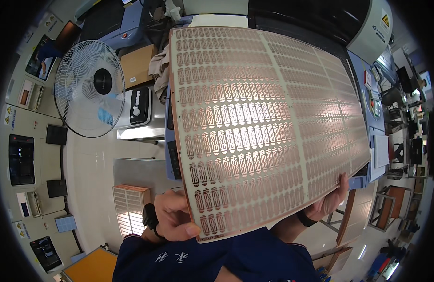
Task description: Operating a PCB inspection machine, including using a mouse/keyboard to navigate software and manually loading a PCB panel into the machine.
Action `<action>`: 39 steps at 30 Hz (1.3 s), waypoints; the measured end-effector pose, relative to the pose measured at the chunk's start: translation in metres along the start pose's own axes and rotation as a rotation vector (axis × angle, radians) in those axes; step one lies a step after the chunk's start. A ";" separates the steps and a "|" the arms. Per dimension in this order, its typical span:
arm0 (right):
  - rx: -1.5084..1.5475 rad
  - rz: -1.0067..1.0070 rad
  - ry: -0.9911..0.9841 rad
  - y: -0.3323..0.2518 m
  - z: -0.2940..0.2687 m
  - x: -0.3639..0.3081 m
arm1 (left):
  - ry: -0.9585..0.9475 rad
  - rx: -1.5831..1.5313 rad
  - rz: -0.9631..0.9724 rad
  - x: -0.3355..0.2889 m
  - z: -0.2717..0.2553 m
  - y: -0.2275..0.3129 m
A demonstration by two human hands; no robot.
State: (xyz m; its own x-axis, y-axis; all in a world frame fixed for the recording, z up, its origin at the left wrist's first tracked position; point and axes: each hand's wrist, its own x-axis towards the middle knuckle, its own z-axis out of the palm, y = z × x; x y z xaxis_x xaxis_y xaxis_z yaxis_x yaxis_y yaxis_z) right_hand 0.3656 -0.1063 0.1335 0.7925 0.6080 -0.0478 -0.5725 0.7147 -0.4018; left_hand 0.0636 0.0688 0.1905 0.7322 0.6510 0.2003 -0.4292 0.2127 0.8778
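A coppery panel [278,122] extends forward from left hand [172,217] (at its near-left corner) and right hand [330,203], fingers clamped on it.

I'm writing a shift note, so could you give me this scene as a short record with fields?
Main item: large copper-coloured panel with rows of a repeated pattern, tilted
Left grip: on the panel's lower left corner, thumb on the patterned face
Right grip: at the lower edge, toward the right, partly hidden
Wrists: a dark band on the left, another on the right
To the left: white fan, cardboard box, stack of boards
Other support under panel: cannot tell
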 end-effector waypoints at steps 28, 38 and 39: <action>-0.067 -0.074 0.157 0.005 -0.008 0.005 | 0.016 -0.008 -0.016 -0.002 -0.003 -0.004; -0.053 -0.033 0.132 0.005 -0.011 0.004 | 0.037 0.012 -0.053 -0.005 -0.003 -0.006; -0.046 -0.029 0.128 0.005 -0.011 0.005 | 0.037 0.013 -0.054 -0.004 -0.002 -0.006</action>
State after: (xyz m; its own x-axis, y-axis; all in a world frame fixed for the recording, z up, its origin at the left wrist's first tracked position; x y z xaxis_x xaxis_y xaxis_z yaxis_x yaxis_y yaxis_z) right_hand 0.3686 -0.1037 0.1209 0.8306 0.5362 -0.1505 -0.5410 0.7129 -0.4462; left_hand 0.0620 0.0663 0.1830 0.7340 0.6653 0.1363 -0.3826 0.2392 0.8924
